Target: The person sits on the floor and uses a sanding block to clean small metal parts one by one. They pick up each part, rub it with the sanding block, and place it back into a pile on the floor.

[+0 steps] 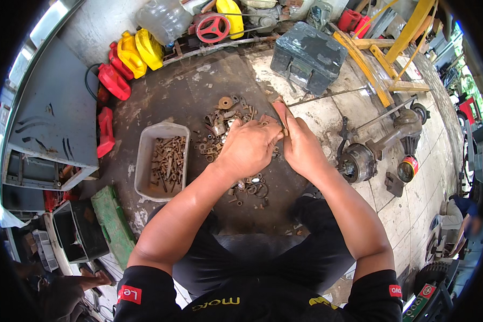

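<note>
Both my hands meet over a heap of worn metal hardware on the dark floor. My right hand grips a folded reddish-brown sheet, either cloth or abrasive paper; I cannot tell which. Curled against it, my left hand pinches a small brownish metal part, mostly hidden by the fingers. The heap holds washers, nuts, brackets and a round rusty disc. To the left stands a grey plastic tub with many rusty bolts in it. More rings and small fittings lie below my wrists.
A battered black toolbox and a yellow metal frame stand beyond. An axle assembly and a tin can lie at right. Red and yellow jerrycans line the wall beside a grey cabinet. Another person is at far right.
</note>
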A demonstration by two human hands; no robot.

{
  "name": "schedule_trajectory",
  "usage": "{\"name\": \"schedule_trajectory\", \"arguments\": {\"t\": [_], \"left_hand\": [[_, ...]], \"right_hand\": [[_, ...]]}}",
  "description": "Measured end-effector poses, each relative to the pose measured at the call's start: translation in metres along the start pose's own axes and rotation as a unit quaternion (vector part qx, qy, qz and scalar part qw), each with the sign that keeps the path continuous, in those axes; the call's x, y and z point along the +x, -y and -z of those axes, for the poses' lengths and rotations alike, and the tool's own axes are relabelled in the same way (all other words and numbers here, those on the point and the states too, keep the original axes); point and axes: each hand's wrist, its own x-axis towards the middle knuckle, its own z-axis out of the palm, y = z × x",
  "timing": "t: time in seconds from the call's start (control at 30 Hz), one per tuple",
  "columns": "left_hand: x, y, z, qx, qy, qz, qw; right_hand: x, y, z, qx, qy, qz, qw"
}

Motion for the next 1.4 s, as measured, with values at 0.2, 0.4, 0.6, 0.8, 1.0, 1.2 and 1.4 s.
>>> {"name": "schedule_trajectory", "arguments": {"t": [0.2,0.4,0.6,0.8,1.0,1.2,1.4], "left_hand": [[0.003,0.011,0.004,-0.020,-0.054,0.022,0.998],[0.001,0.006,0.001,-0.007,-0.020,0.040,0.999],[-0.003,0.004,0.000,-0.018,-0.034,-0.055,0.998],[0.003,0.005,0.007,-0.020,0.003,0.051,0.998],[-0.003,0.008,-0.004,-0.012,-0.023,-0.008,1.000],[0.002,0.008,0.005,0.012,-0.007,0.017,1.000],[-0.002,0.005,0.004,0.009,-0.021,-0.062,0.998]], "right_hand": [[-0.002,0.016,0.002,-0.022,0.011,-0.003,1.000],[0.000,0.013,0.006,-0.042,0.058,-0.049,0.996],[0.003,0.009,0.003,0.006,0.055,-0.040,0.998],[-0.002,0.016,0.006,0.014,0.029,-0.034,0.999],[0.001,0.018,0.005,0.002,0.040,-0.017,0.999],[-0.002,0.021,0.007,-0.009,0.041,-0.029,0.999],[0.002,0.009,0.006,-0.003,0.013,-0.009,1.000]]}}
